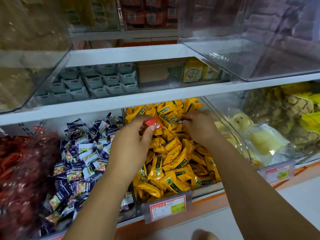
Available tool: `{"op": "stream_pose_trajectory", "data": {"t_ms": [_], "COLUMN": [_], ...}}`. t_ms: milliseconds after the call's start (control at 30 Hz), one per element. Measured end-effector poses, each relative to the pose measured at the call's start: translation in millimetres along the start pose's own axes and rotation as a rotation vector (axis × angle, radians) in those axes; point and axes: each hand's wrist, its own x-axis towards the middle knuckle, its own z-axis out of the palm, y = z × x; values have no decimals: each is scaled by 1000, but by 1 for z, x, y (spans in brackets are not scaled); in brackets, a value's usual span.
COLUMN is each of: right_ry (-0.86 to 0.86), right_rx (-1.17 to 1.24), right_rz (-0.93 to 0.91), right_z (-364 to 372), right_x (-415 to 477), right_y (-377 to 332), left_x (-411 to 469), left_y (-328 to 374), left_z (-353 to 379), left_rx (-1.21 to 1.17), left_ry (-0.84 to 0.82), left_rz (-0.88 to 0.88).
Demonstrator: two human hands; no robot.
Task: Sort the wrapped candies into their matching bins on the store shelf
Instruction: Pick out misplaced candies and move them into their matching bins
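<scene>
Two forearms stretched over yellow candies (173, 161); left hand (133, 141) pinches red candy (151, 122), right hand (199, 129) blurred, fingers' grip unclear

A red-bordered price tag (167, 209) hung low in front, with a second price tag (277, 172) further right. Higher up stood rows of pale green packets (97, 82), a cardboard box (159, 71), yellow cartons (195, 71) and red packs (150, 13).

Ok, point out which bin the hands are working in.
The yellow-candy bin, between the purple-and-white candies and the pale pastries; left hand pinches a red candy there.
</scene>
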Motion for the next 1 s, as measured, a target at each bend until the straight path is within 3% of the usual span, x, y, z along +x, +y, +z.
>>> {"op": "stream_pose_trajectory", "data": {"t_ms": [67, 133, 533, 633, 733, 833, 900, 1000], "right_ry": [13, 42, 149, 137, 113, -107, -189, -72], "right_rx": [-160, -158, 343, 414, 322, 130, 135, 266], "right_rz": [1, 17, 97, 71, 41, 89, 126, 135], "right_z": [6, 8, -29, -37, -32, -20, -14, -18], "right_x": [6, 9, -23, -30, -33, -32, -31, -34], "right_y": [-1, -5, -15, -21, -25, -20, -18, -27], "left_x": [0, 2, 9, 4, -6, -16, -21, -21], "left_y": [-2, -2, -5, -9, -19, -28, -31, -37], "left_z": [-2, -3, -17, -28, -41, -51, -59, -70], "left_rx": [-9, -13, -67, -67, -66, -76, -59, -44], "left_ry": [-5, -1, 5, 13, 12, 7, -2, 5], "left_rz": [5, 13, -32, -51, -76, -110, -116, -104]}}
